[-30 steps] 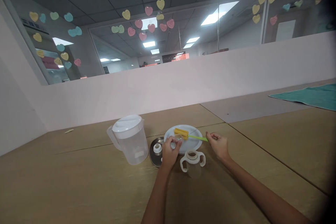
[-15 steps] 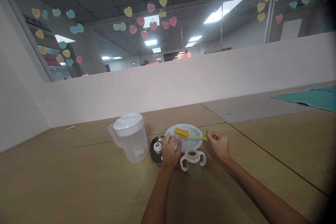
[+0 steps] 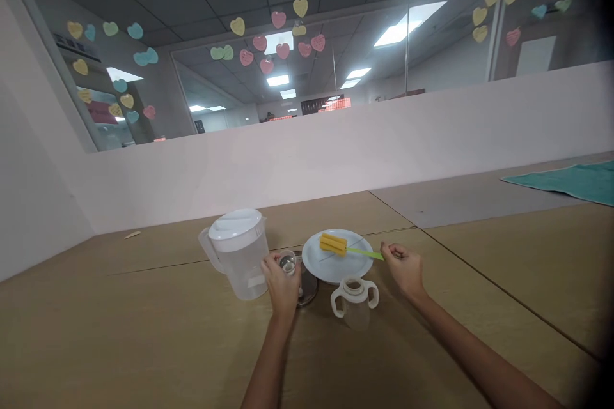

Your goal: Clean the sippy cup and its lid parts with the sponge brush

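My left hand (image 3: 283,291) is closed on a small clear cap (image 3: 288,260), over the round metal tray (image 3: 309,287). Part of that tray and what lies in it are hidden by the hand. In my right hand (image 3: 404,268) is the end of the green handle of a sponge brush (image 3: 333,243). Its yellow sponge head rests over the white plate (image 3: 345,271). A clear baby bottle (image 3: 356,313) with a white two-handled ring stands upright with its mouth uncovered, between my forearms and just in front of the plate.
A clear plastic pitcher (image 3: 244,271) with a white lid stands left of my left hand. At the far right lies a teal cloth (image 3: 570,183). A thin flat scrap (image 3: 132,234) is near the wall on the left. Behind the table rises a low white wall (image 3: 288,169).
My left hand has moved left with the clear cap, from the plate's edge to above the metal tray. My right hand keeps the brush nearly still over the plate.
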{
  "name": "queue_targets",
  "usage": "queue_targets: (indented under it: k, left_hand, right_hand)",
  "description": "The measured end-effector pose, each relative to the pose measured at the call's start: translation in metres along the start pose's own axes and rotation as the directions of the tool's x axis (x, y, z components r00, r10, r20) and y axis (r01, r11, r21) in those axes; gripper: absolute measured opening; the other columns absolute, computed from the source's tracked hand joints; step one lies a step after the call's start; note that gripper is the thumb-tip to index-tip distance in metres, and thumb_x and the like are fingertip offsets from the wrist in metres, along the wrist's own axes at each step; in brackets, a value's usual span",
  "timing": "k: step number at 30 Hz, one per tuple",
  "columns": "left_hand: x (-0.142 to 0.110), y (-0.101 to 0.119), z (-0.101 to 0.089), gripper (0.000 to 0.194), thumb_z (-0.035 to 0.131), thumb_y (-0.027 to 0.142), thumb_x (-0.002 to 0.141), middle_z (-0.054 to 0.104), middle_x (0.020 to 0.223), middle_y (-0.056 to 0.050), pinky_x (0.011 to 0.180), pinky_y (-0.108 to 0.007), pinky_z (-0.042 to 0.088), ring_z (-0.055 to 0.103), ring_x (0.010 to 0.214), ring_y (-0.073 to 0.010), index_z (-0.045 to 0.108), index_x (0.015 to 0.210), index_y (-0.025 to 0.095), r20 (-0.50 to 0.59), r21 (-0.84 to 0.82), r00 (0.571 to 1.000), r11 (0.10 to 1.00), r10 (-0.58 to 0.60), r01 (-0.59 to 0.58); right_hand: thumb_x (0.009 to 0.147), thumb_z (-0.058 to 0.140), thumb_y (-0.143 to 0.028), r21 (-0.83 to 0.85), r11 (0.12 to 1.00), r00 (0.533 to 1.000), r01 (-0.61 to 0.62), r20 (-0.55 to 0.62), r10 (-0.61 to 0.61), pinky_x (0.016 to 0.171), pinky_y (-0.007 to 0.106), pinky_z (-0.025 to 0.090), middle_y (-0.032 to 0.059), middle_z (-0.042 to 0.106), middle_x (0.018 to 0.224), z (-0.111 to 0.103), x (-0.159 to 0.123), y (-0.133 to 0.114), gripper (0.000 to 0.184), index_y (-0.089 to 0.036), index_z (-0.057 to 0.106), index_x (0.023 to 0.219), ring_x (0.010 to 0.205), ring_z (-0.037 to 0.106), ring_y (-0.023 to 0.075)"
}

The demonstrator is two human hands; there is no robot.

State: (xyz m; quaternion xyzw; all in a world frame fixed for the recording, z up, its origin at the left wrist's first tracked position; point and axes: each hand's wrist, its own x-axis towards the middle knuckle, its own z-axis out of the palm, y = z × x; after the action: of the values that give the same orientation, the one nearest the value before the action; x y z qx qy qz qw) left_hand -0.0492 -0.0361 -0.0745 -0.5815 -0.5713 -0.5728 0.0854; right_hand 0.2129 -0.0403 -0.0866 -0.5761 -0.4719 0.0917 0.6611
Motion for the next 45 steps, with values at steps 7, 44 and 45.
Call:
queue_targets:
  k: [7, 44, 45]
  left_hand:
    - [0.000, -0.012, -0.003, 0.036, 0.058, 0.016, 0.068, 0.054, 0.099, -0.005, 0.087, -0.039, 0.042, 0.052, 0.097, -0.0216, 0.043, 0.101, 0.018, 0.123, -0.045, 0.992, 0.999, -0.025, 0.031]
    - [-0.043, 0.063, -0.014, 0.039, 0.060, 0.037, 0.078, 0.060, 0.106, -0.007, 0.090, -0.035, 0.043, 0.054, 0.101, -0.0207, 0.054, 0.113, 0.021, 0.576, -0.452, 0.717, 0.884, 0.394, -0.122]
    - [-0.047, 0.066, -0.012, 0.042, 0.063, 0.038, 0.075, 0.061, 0.106, -0.007, 0.090, -0.034, 0.043, 0.054, 0.101, -0.0211, 0.054, 0.112, 0.021, 0.588, -0.470, 0.706, 0.877, 0.394, -0.099]
  right_hand:
    - [0.073, 0.049, -0.049, -0.006, 1.000, 1.000, 0.011, 0.014, -0.010, 0.051, 0.022, 0.030, -0.0032, 0.035, 0.049, 0.001, -0.001, 0.001, 0.043, -0.017, 0.045, 0.046, 0.050, 0.036, 0.0097]
    - [0.070, 0.052, -0.052, 0.092, 0.988, 0.991, -0.120, -0.054, 0.125, 0.047, 0.023, 0.028, -0.0042, 0.034, 0.046, -0.008, 0.011, 0.002, 0.042, -0.018, 0.045, 0.047, 0.046, 0.033, 0.0091]
    - [0.070, 0.052, -0.052, 0.092, 0.988, 0.990, -0.126, -0.054, 0.131, 0.047, 0.023, 0.028, -0.0045, 0.034, 0.045, -0.009, 0.012, 0.001, 0.042, -0.018, 0.045, 0.047, 0.046, 0.033, 0.0091]
